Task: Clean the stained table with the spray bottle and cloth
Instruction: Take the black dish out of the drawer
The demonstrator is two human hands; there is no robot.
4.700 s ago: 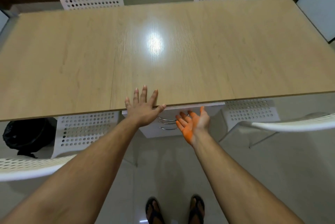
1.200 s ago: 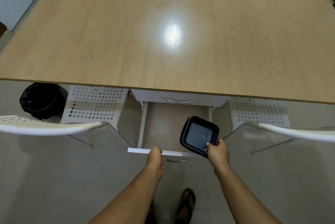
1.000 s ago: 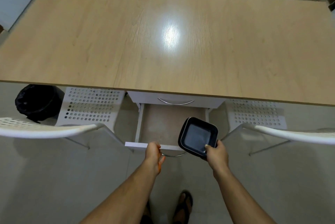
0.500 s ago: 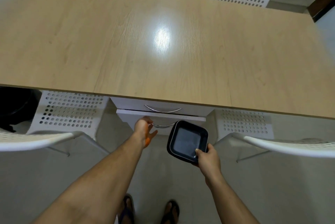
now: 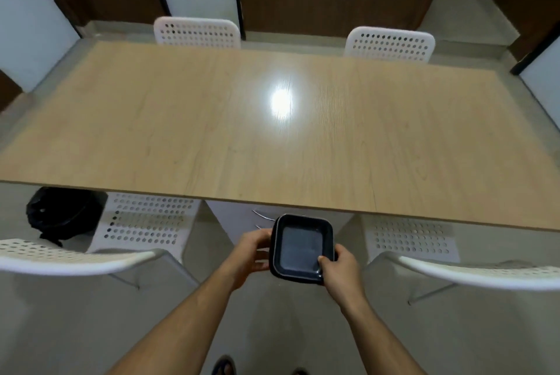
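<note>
A long light-wood table [image 5: 212, 138] fills the middle of the head view, with a bright lamp glare near its centre. Below its near edge I hold a black square tray [image 5: 301, 248] in both hands. My right hand [image 5: 336, 270] pinches the tray's near right corner, thumb on the rim. My left hand [image 5: 253, 253] curls round its left side. No spray bottle or cloth shows in this view.
White perforated chairs stand at the far side [image 5: 197, 32] [image 5: 391, 44] and near me at left [image 5: 75, 256] and right [image 5: 485, 274]. A black bag [image 5: 63, 214] lies on the floor under the table's left. A white drawer unit [image 5: 239, 223] sits under the table.
The drawer has been pushed in. My left hand left the drawer handle and took hold of the tray's left side. The view tilted up to show the far wall.
</note>
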